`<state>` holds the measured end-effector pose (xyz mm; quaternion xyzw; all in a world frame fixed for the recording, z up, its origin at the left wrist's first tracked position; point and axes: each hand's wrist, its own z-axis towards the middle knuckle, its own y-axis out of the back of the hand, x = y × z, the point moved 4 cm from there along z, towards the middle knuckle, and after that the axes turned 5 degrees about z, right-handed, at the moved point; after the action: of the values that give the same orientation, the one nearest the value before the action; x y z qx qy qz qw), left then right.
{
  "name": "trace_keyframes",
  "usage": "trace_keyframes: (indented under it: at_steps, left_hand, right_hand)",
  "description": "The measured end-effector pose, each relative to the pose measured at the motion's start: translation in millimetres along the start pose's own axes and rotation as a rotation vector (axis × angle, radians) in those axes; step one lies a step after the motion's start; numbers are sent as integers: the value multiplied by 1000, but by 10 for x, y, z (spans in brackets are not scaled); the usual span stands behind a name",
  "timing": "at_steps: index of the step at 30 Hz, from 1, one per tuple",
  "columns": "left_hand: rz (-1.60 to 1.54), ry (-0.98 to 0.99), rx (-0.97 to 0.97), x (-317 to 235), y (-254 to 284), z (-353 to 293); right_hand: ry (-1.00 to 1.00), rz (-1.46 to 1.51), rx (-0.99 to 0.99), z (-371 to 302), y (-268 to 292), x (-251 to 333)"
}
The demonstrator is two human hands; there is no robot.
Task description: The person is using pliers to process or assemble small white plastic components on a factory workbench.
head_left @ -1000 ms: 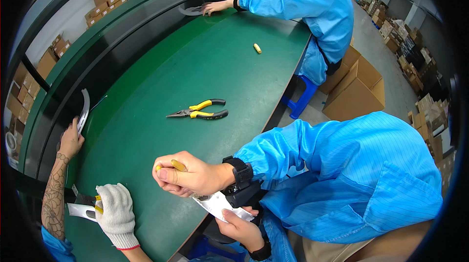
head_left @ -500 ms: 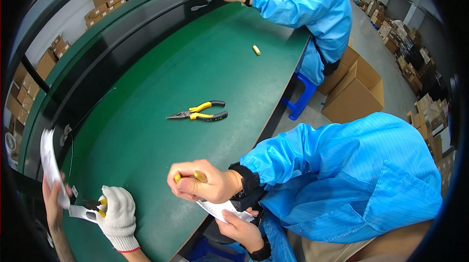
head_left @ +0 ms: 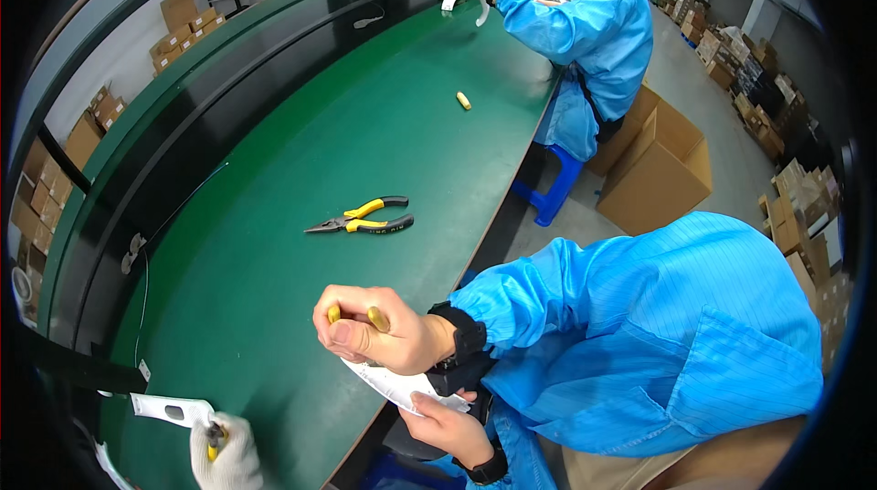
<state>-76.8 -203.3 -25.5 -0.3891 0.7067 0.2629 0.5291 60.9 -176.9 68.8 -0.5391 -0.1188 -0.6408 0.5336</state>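
Observation:
My right hand point(head_left: 375, 330) is closed round a pair of pliers, whose two yellow handle ends point(head_left: 377, 318) poke out between the fingers; the jaws are hidden. Just below it, my left hand point(head_left: 452, 431) pinches a thin, curved white strip point(head_left: 397, 389). The strip's far end reaches under my right fist, where I cannot tell whether the pliers grip it. Beyond my hands, needle-nose pliers point(head_left: 361, 218) with yellow and black handles lie spread on the green bench point(head_left: 274, 307).
A person's gloved hand point(head_left: 224, 453) holds pliers at a white slotted piece point(head_left: 174, 410) at lower left. Another person point(head_left: 585, 42) sits at the far end. A yellow cylinder point(head_left: 463, 101) lies on the bench. A cardboard box point(head_left: 658, 170) and blue stool point(head_left: 553, 184) stand at right.
My hands keep their hold, with my right fist slightly higher. The gloved hand has moved down; that person's bare hand has left view. The far person's hand has shifted right. The view has turned slightly.

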Motion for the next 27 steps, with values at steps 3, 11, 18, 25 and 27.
trace_keyframes:
  at_steps: [3, 11, 18, 25, 27]
  left_hand:
    - [68, -18, -7, 8, -25, -2]
    - [6, -89, -67, 217, -58, 9]
    - [98, -146, -67, 53, -82, -60]
    - [130, -104, -80, 4, -89, -80]
    - [91, -118, -85, 6, -97, -81]
  right_hand:
    - [17, -4, 13, -71, 30, 82]
    - [41, -17, -107, -102, 142, -16]
    - [61, 64, -166, -140, 146, -25]
    - [90, 43, -192, -160, 135, -16]
    - [106, 18, -207, -166, 123, -13]
